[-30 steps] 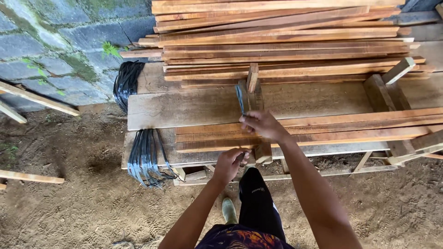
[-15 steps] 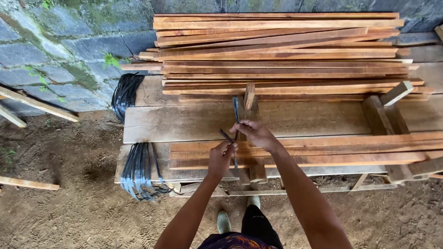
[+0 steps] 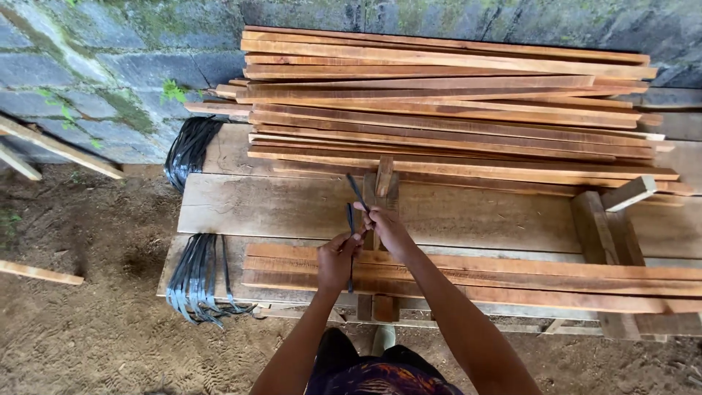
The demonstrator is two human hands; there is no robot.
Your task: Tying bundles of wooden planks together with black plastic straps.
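Both hands meet over the near bundle of wooden slats (image 3: 512, 281), which lies along the front of the plank desk (image 3: 278, 208). The left hand (image 3: 338, 257) is pinched shut on the lower run of a dark plastic strap (image 3: 350, 219), and the right hand (image 3: 387, 228) is clenched on the same strap a little higher — the two grips close together, which looks like a way of keeping the band taut across the slats. The strap's free end rises past the right hand, toward a short upright wooden block (image 3: 383, 178) standing just behind. That block and a stouter cross-piece (image 3: 596, 230) farther right seem placed as stops, so the slats stay lined up in one bundle. More dark straps hang in a bunch over the desk's left front edge (image 3: 196, 281), and another bunch (image 3: 189, 150) drapes at the back left corner — within reach. A large loose stack of slats (image 3: 446, 102) sits at the back of the desk, against the stone wall (image 3: 80, 80).
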